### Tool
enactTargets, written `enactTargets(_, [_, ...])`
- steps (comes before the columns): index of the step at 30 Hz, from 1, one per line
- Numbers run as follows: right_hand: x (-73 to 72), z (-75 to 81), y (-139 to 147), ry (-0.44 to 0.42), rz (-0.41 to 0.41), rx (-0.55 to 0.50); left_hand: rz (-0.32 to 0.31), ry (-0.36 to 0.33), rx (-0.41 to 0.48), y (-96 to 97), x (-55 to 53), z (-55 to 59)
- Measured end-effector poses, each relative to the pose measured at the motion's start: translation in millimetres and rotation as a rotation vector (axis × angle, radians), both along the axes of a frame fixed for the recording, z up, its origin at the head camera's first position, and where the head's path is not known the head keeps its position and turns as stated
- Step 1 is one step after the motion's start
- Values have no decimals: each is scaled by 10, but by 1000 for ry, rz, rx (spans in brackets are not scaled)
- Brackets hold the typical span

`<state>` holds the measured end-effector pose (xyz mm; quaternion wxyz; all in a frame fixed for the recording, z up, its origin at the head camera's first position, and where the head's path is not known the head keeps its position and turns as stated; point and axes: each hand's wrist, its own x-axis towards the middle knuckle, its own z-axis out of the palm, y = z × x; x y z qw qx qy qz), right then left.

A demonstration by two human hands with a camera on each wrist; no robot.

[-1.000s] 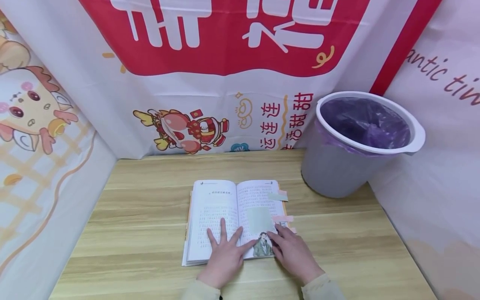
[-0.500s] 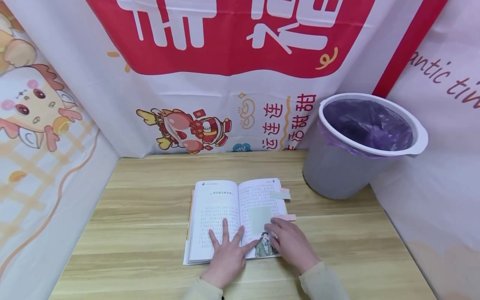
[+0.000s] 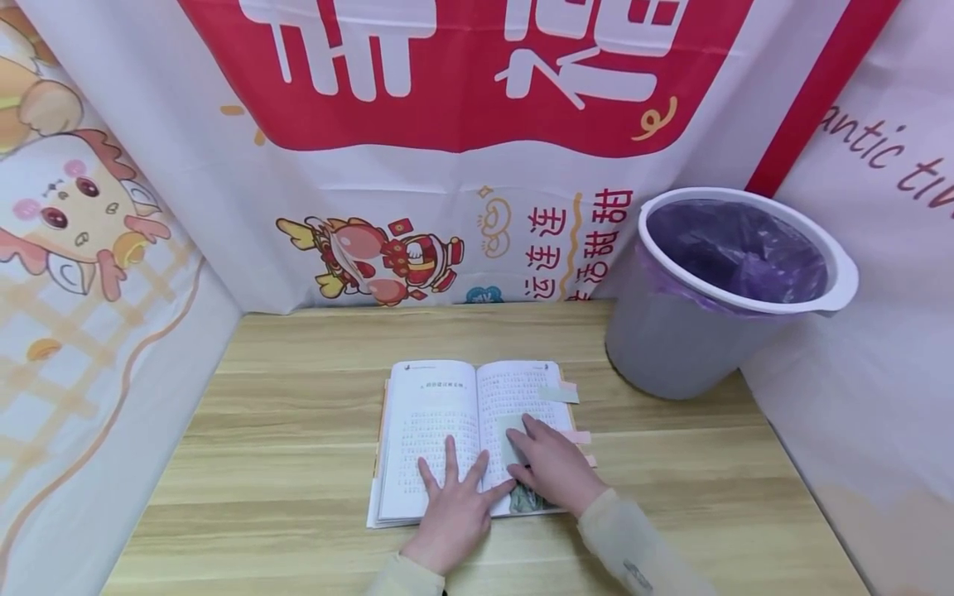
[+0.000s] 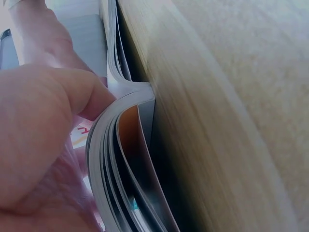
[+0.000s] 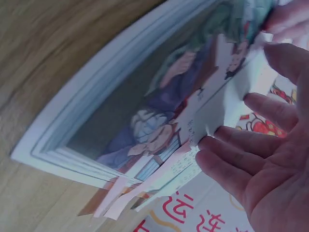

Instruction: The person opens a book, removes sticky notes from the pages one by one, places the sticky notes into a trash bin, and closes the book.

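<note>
An open book (image 3: 432, 401) lies on the table, printed text on both pages. My left hand (image 3: 455, 515) rests across its lower middle with fingers spread, the thumb reaching onto the right page. In the left wrist view that hand (image 4: 43, 140) lies over the curved page edges (image 4: 104, 150). A pale green sticky note (image 3: 507, 454) is on the right page, partly covered by my right hand (image 3: 557, 470), whose fingertips touch it. The right wrist view shows extended fingers (image 5: 241, 140) at the page. Below the note is an illustration (image 3: 525, 500), partly hidden.
A green tab (image 3: 559, 395) and pink tabs (image 3: 578, 437) stick out from the book's right edge. A grey bin (image 3: 671, 348) with a purple liner stands at the table's back right. Printed cloth (image 3: 462, 116) hangs behind the wooden table (image 3: 283, 397).
My right hand has moved up and left from the right page's lower edge onto the sticky note, covering part of it. The left hand stays pressed on the book.
</note>
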<state>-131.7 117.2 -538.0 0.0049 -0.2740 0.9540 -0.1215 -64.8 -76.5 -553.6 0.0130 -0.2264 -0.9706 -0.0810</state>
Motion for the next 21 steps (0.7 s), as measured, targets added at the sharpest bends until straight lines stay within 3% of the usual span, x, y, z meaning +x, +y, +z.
enactTargets(10, [-83,-70,-48,49,15,75,-4,24,16,22,7,-5])
enactTargets(21, [-135,-60,-105,-21,-35,110,17,-37,29,46,-5,10])
